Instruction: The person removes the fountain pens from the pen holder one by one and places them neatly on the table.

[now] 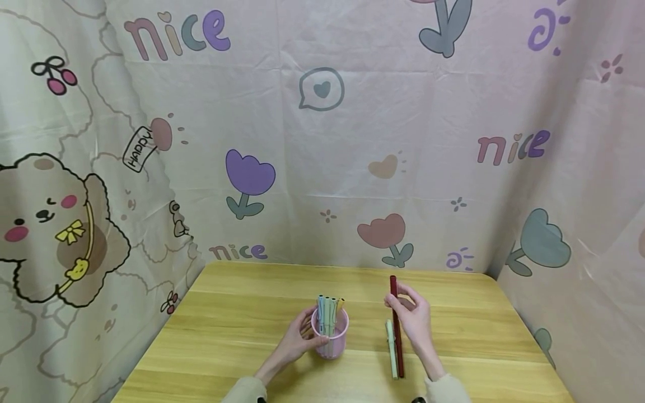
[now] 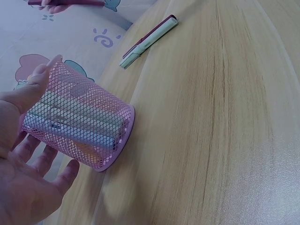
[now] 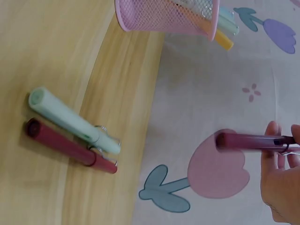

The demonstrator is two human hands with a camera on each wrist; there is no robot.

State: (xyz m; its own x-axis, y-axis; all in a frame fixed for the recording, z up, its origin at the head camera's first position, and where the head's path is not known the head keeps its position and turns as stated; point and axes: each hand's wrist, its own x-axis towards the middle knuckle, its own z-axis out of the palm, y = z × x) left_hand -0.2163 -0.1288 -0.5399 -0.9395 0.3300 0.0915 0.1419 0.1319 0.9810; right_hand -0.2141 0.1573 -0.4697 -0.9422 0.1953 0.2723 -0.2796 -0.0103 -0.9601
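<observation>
My left hand (image 1: 297, 340) holds the pink mesh pen cup (image 1: 339, 346), thumb at the rim and fingers round its side. Several pens (image 1: 327, 316) stand in it, blue, pale green and orange-yellow; the left wrist view shows them through the mesh (image 2: 82, 112). To the right, my right hand (image 1: 414, 316) pinches a dark red pen (image 3: 248, 142) raised above the table. Below that hand, a mint green pen (image 3: 70, 121) and a second dark red pen (image 3: 70, 146) lie side by side on the wood. In the head view the two red pens line up and partly overlap.
The wood-grain table (image 1: 242, 302) ends at a printed curtain (image 1: 312, 168) behind. More curtain hangs at the left (image 1: 50, 196) and right sides.
</observation>
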